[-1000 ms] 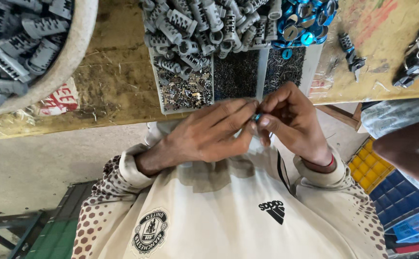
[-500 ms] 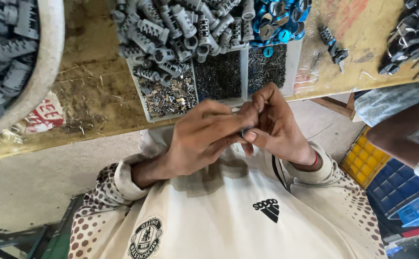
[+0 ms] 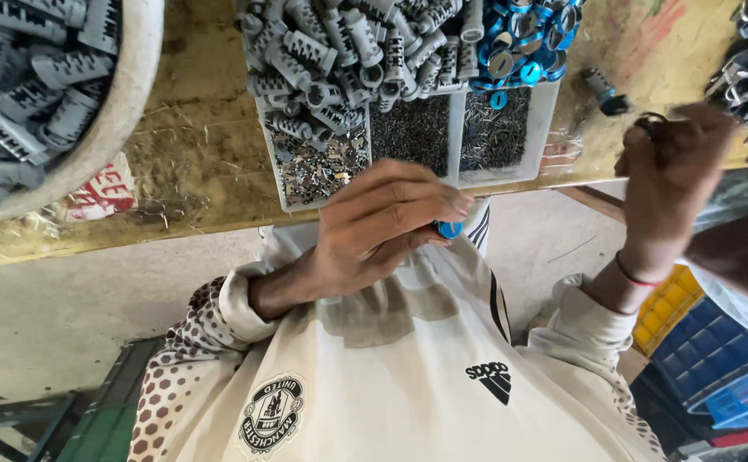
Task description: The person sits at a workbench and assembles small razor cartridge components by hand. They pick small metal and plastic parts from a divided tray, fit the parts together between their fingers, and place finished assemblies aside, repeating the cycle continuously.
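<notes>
Rough worn wooden bench (image 3: 194, 162), grey matt plastic parts (image 3: 323, 60), glossy blue caps (image 3: 528, 34)

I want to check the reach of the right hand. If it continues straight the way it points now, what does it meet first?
Probably the small dark assembled part lying on the wooden bench. The right hand is blurred, so depth is uncertain.

Single head-worn view, looking steeply down from the person's own head, close over the chest and both hands, workbench edge (image 3: 220, 218) and divided tray (image 3: 511, 175) across the top, concrete floor (image 3: 66, 299) below
</notes>
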A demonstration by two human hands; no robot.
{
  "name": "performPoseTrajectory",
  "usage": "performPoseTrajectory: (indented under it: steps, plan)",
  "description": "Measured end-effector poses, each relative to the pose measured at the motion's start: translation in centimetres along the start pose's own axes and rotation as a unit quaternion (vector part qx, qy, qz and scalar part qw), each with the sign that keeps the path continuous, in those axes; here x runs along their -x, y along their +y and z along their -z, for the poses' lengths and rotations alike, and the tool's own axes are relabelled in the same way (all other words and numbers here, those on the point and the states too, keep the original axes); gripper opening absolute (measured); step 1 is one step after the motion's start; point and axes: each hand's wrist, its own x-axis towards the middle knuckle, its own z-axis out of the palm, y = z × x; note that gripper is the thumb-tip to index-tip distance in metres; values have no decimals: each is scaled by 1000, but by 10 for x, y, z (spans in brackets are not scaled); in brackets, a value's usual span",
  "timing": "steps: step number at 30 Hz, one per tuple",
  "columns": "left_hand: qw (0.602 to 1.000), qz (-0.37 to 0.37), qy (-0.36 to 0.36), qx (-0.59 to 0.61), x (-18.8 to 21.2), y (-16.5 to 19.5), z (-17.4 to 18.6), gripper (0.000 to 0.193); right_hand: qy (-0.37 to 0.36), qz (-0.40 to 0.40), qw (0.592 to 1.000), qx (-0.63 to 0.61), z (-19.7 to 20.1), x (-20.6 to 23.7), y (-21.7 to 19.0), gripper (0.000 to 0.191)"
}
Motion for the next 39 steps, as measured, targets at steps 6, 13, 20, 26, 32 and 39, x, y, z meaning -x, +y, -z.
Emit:
performPoseTrajectory:
  steps: [6,13,20,26,32,39]
  plan:
    - [998,-17,-15,-52,0,9,-1,41,107,107,966,-211,-31,40,-34,41]
    - [993,-16,22,-116,6,16,-1,38,-41,-91,976,191,-83,91,-35,41]
    - [980,175,59,71,16,12,-10,32,-175,334,926,-5,-93,43,-101,80]
    - [991,120,-53,32,33,14,6,18,-570,254,773,113,-43,-16,-146,58]
    - [998,56,-1,26,44,21,33,14,-401,165,901,22,-10,-38,-94,35]
    - [932,183,5,-314,37,32,53,12,-117,188,958,180,-63,-15,-107,8]
